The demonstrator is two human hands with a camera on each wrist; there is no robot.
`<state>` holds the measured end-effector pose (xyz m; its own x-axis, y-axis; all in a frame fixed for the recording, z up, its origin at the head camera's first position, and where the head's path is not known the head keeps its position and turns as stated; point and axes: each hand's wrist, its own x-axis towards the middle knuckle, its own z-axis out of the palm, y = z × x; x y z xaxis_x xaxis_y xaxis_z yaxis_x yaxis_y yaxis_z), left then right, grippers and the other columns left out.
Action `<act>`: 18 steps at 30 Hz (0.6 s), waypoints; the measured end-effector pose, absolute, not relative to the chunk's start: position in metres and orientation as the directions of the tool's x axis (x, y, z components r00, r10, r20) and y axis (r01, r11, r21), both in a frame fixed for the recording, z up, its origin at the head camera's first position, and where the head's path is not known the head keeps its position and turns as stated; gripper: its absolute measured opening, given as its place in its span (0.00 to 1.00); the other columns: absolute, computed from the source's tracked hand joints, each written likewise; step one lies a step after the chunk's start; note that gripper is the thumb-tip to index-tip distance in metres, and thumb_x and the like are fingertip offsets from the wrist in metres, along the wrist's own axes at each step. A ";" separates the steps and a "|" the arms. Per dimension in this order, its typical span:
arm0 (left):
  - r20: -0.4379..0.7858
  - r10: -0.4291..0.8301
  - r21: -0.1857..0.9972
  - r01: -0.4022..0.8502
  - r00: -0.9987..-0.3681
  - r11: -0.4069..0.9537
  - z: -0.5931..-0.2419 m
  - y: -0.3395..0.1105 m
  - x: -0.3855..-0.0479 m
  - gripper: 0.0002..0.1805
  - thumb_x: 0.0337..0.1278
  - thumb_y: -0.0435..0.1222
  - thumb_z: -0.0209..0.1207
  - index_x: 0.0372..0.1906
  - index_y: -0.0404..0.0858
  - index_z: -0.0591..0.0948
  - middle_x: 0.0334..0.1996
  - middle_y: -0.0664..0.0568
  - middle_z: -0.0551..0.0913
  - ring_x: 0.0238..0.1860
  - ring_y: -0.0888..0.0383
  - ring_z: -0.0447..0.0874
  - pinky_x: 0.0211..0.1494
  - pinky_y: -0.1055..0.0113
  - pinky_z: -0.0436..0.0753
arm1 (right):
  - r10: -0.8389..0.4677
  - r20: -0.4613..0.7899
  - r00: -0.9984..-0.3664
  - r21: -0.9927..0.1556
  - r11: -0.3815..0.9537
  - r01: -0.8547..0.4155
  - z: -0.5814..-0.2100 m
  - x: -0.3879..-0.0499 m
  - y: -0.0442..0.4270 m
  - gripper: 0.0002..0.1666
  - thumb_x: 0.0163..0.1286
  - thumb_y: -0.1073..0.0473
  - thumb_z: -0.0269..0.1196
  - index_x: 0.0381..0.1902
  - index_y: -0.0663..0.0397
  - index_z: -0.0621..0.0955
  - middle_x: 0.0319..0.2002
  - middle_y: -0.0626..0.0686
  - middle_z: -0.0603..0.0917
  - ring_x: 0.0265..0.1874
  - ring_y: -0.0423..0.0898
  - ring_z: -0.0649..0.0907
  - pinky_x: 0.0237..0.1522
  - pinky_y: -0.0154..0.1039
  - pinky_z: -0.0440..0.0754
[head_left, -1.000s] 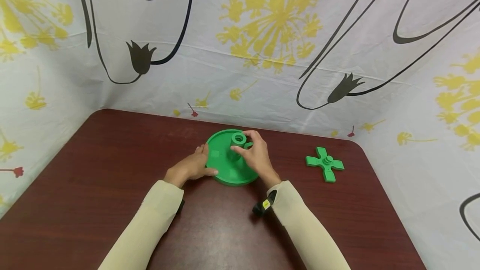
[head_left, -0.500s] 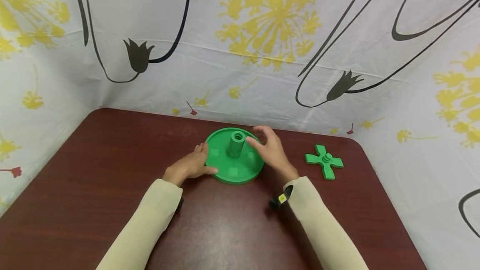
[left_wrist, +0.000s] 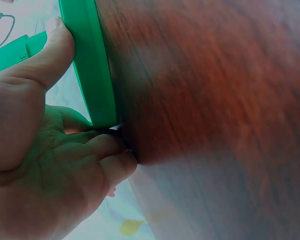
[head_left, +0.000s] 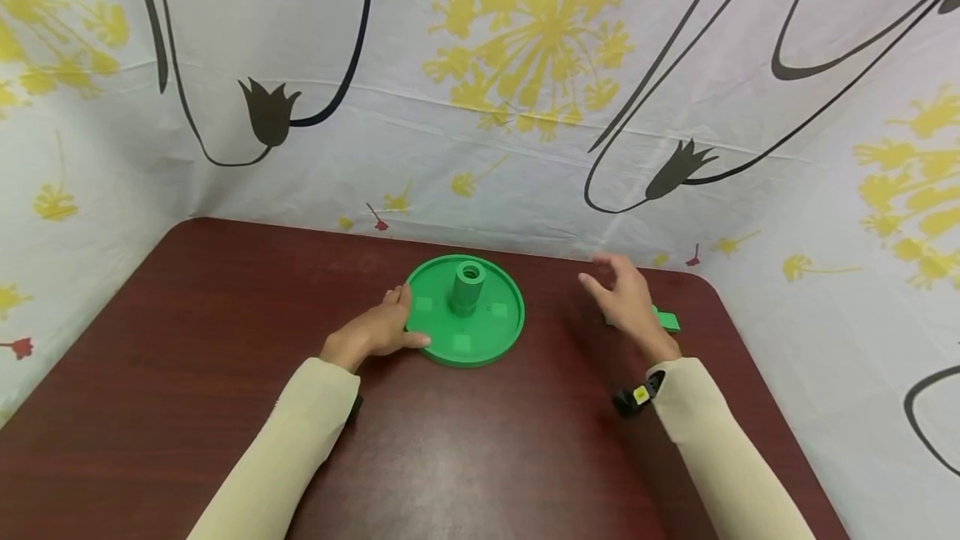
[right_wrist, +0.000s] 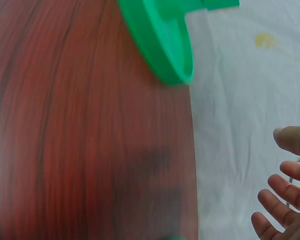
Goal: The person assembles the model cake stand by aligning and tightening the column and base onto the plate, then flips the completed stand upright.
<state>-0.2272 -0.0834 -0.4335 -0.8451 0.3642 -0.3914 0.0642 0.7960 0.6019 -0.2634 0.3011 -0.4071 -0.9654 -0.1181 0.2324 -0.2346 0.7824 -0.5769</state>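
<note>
A round green plastic tray (head_left: 489,338) with a raised rim lies on the table. From its middle an upright green tube (head_left: 467,290) rises, showing a threaded hole at the top. My left hand (head_left: 373,328) holds the tray's left edge. In the left wrist view its thumb (left_wrist: 60,50) lies over the rim, with the other fingers at the edge by the table. Fingers apart and holding nothing, my right hand (head_left: 628,303) hovers over a green cross-shaped piece (head_left: 667,322). Most of that piece is hidden behind the hand; one arm of it shows.
The dark red-brown wooden table (head_left: 480,448) has rounded back corners. A white cloth (head_left: 360,173) with yellow and grey flower prints hangs behind it and along both sides, close to the table's back edge.
My right hand has let go of the tube and moved right, away from the tray, to over the cross-shaped piece. The left hand stays at the tray's edge.
</note>
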 end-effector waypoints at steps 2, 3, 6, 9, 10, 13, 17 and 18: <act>-0.392 0.361 0.601 0.062 -0.846 0.797 -0.433 -0.084 -0.227 0.54 0.69 0.48 0.58 0.78 0.30 0.34 0.79 0.34 0.36 0.79 0.41 0.33 0.78 0.46 0.50 | -0.113 0.234 -0.966 -0.562 0.795 -0.229 -0.408 -0.262 0.314 0.29 0.74 0.50 0.60 0.64 0.63 0.73 0.61 0.66 0.73 0.60 0.64 0.75 0.55 0.62 0.76; -0.393 0.359 0.600 0.060 -0.846 0.798 -0.433 -0.084 -0.227 0.54 0.69 0.48 0.58 0.78 0.30 0.34 0.79 0.34 0.36 0.79 0.41 0.33 0.78 0.46 0.50 | -0.109 0.232 -0.967 -0.558 0.799 -0.224 -0.408 -0.261 0.320 0.29 0.74 0.49 0.60 0.64 0.63 0.73 0.62 0.66 0.73 0.60 0.64 0.74 0.55 0.62 0.75; -0.395 0.355 0.597 0.058 -0.847 0.801 -0.433 -0.084 -0.226 0.54 0.69 0.49 0.58 0.78 0.30 0.34 0.79 0.34 0.36 0.79 0.41 0.33 0.78 0.46 0.50 | -0.099 0.231 -0.968 -0.537 0.816 -0.212 -0.409 -0.259 0.340 0.30 0.75 0.48 0.58 0.64 0.65 0.72 0.63 0.68 0.72 0.62 0.66 0.72 0.57 0.65 0.72; -0.390 0.358 0.597 0.063 -0.849 0.799 -0.433 -0.083 -0.226 0.53 0.69 0.49 0.58 0.78 0.30 0.35 0.79 0.34 0.36 0.79 0.40 0.34 0.78 0.46 0.50 | -0.082 0.246 -0.966 -0.508 0.838 -0.200 -0.411 -0.257 0.360 0.29 0.76 0.50 0.58 0.64 0.66 0.72 0.63 0.69 0.72 0.63 0.68 0.70 0.59 0.67 0.68; -0.388 0.358 0.599 0.063 -0.849 0.798 -0.433 -0.083 -0.226 0.53 0.70 0.49 0.58 0.78 0.30 0.35 0.79 0.33 0.36 0.79 0.40 0.34 0.78 0.46 0.50 | -0.073 0.255 -0.964 -0.498 0.845 -0.196 -0.412 -0.256 0.367 0.28 0.76 0.51 0.57 0.64 0.68 0.72 0.63 0.70 0.72 0.63 0.69 0.70 0.59 0.67 0.68; -0.383 0.361 0.602 0.067 -0.850 0.796 -0.433 -0.084 -0.225 0.53 0.70 0.48 0.58 0.78 0.30 0.35 0.79 0.34 0.36 0.79 0.41 0.33 0.78 0.46 0.50 | -0.029 0.259 -0.965 -0.496 0.854 -0.159 -0.416 -0.254 0.385 0.26 0.77 0.54 0.55 0.63 0.69 0.72 0.62 0.71 0.72 0.63 0.69 0.70 0.59 0.67 0.68; -0.383 0.362 0.596 0.073 -0.850 0.800 -0.433 -0.084 -0.225 0.53 0.70 0.49 0.57 0.78 0.30 0.35 0.79 0.34 0.35 0.79 0.41 0.33 0.79 0.46 0.50 | 0.026 0.194 -0.981 -0.512 0.856 -0.078 -0.423 -0.250 0.403 0.24 0.79 0.57 0.51 0.65 0.67 0.71 0.56 0.72 0.75 0.38 0.62 0.80 0.41 0.56 0.76; -0.383 0.362 0.595 0.073 -0.850 0.801 -0.433 -0.084 -0.225 0.53 0.70 0.49 0.57 0.78 0.30 0.35 0.79 0.34 0.35 0.80 0.41 0.33 0.79 0.47 0.50 | 0.031 0.174 -0.984 -0.512 0.857 -0.063 -0.425 -0.249 0.407 0.23 0.79 0.59 0.50 0.65 0.66 0.70 0.54 0.72 0.76 0.30 0.58 0.79 0.34 0.52 0.76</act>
<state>-0.2249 -0.0839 -0.4326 -0.8499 0.3618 -0.3832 0.0726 0.8006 0.5947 -0.2495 0.4071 -0.4253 -0.9842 0.0314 0.1741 -0.0632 0.8568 -0.5117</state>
